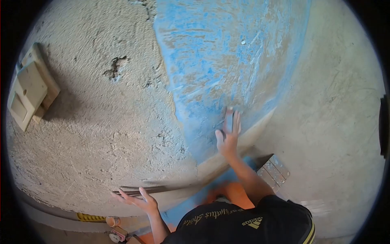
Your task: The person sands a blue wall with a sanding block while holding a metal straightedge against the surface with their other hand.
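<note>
My right hand [229, 132] lies against the lower part of a blue-painted, scraped wall area [199, 81]. A flat greyish piece seems to show between its fingers, too blurred to name. My left hand [138, 200] is raised at the lower left with its fingers spread and nothing in it, close to the bottom of the rough grey plaster wall [105, 134]. Dark streaks of shadow run beside its fingertips.
A beige switch plate [28, 91] juts out from the wall at the left. Below are a yellow strip [94, 218], an orange-rimmed cup [113, 221] and a paint-spotted slatted wooden piece [273, 173]. Blue and orange surfaces lie behind my body.
</note>
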### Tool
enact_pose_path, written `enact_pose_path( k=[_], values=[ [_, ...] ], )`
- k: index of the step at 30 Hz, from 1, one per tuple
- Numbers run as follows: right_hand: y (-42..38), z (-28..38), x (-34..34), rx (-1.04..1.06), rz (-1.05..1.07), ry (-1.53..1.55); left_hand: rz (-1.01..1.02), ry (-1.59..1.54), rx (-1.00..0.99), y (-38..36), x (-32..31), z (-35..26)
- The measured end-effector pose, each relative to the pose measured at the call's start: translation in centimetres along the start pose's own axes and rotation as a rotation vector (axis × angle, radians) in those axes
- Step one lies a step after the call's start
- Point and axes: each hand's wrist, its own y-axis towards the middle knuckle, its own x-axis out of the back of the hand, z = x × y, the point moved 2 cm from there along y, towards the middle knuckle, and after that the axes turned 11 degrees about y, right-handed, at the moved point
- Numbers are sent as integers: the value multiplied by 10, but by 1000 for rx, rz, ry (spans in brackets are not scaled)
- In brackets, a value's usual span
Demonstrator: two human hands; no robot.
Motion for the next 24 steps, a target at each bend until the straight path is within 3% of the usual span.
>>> enact_pose_path(
  k=[2, 7, 10, 14, 17, 20, 24],
  values=[
    [-26, -15, -6, -12, 36, -20, 38, -36, -15, -3, 2, 3],
    [85, 32, 11, 155, -171, 15, 112, -34, -99, -6, 9, 14],
    [113, 37, 9, 182, -250, 18, 105, 7, -128, -9, 4, 18],
    [35, 30, -17, 47, -190, 48, 71, 15, -54, -14, -12, 26],
    [-62, 0, -27, -149, 38, -67, 35, -1, -23, -14, -14, 21],
    [-39, -36, -14, -181, -181, 209, 15, 25, -39, -13, -18, 19],
    [18, -37, 4, 23, -102, -5, -1, 107, 31, -10, -22, 6]
  ],
)
